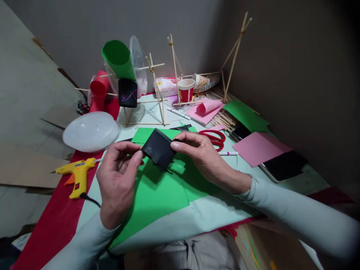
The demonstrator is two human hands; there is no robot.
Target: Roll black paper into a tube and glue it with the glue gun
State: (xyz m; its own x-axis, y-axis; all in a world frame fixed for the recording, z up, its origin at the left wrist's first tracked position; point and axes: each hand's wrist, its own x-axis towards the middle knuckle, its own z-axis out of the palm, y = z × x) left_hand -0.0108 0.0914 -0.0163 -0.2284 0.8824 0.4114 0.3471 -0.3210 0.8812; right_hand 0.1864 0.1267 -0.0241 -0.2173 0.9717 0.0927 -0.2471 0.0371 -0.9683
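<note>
Between my hands is a small folded piece of black paper (159, 147), held tilted above the green paper sheets (163, 191). My left hand (119, 172) pinches its left corner between thumb and fingers. At its right corner my right hand (201, 152) grips with thumb and forefinger. Thin dark bits show under the piece, too small to make out. Red-handled scissors (215, 139) lie just behind my right hand, partly covered by it. A white marker with a purple band (228, 153) rests beside them.
A yellow glue gun (77, 174) with a cord lies at left, near a white plastic lid (90, 131). Stick frames (157, 93), a green paper tube (116, 58) and a red paper cup (186, 91) stand behind. Pink paper (260, 147) covers part of a phone (284, 165) at right.
</note>
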